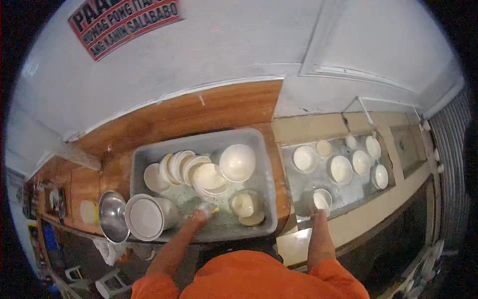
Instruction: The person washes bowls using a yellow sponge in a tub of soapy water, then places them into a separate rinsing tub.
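Observation:
My left hand (201, 216) is low over the soapy water inside a grey plastic tub (270, 202). Blurred white suds and a small yellow piece, apparently a sponge (215, 210), show at its fingers. A row of stacked white bowls (179, 167) leans in the tub, with a larger white bowl (238, 163) to the right. Nearer me in the tub sits a cream-coloured cup or small bowl (242, 205). My right hand (318, 213) grips a tilted white bowl (323, 201) by its near side, over the metal sink (310, 185).
Several white bowls (340, 169) stand spread in the sink. Left of the tub are a stack of white containers (146, 218), a steel bowl (112, 216) and a yellow-white container (89, 212) on the wooden counter (112, 175). A white pipe frame (364, 108) rises behind the sink.

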Tool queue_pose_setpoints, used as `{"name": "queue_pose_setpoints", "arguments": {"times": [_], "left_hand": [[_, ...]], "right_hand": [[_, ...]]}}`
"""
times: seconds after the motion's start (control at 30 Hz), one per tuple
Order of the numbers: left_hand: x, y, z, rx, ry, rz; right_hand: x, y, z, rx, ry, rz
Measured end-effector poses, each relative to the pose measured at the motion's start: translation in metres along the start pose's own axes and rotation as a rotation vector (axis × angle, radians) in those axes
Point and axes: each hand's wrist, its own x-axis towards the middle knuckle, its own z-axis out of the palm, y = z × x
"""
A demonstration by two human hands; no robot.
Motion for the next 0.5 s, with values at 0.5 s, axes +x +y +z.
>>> {"name": "queue_pose_setpoints", "arguments": {"times": [0.5], "left_hand": [[0.017, -0.011, 0.015, -0.099, 0.029, -0.320]], "right_hand": [[-0.204, 0.147, 0.256, -1.865, -0.763, -1.648]]}}
